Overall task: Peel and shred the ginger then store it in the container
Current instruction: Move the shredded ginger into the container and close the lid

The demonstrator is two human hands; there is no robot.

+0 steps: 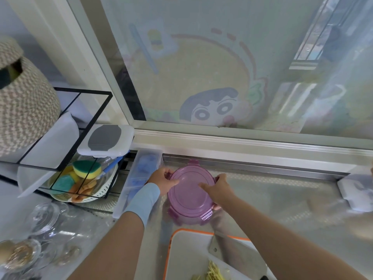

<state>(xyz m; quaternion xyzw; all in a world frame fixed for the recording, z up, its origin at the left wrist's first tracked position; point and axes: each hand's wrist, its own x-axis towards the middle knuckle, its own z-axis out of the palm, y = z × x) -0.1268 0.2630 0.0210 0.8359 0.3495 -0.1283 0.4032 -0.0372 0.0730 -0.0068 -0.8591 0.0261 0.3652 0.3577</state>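
A round purple plastic container point(190, 190) with a flat snap-on lid and four side latches is seen from above, standing on a pale metal surface point(282, 199) close to a window sill. It lies directly between the two hands, so neither hand is nearer. The left hand point(161, 179) is set against its left rim and the right hand point(218, 190) against its right rim.

The left fingers point(172, 181) are curled over the rim beside a latch, with one digit laid on the lid. The right fingers point(203, 185) are spread, with one stretched across the lid top and the others wrapped round the right edge. The container is gripped from both sides, and the lid is judged to be in place.

Nearer the person, at the bottom edge, a white cutting board with an orange border point(187, 249) is seen. A small heap of pale yellow shredded ginger point(214, 272) lies on it, well apart from the container, beside a broad steel cleaver blade point(232, 253). Since the shreds lie behind the hands, the lid would probably have to be lifted off and the container brought towards the board.
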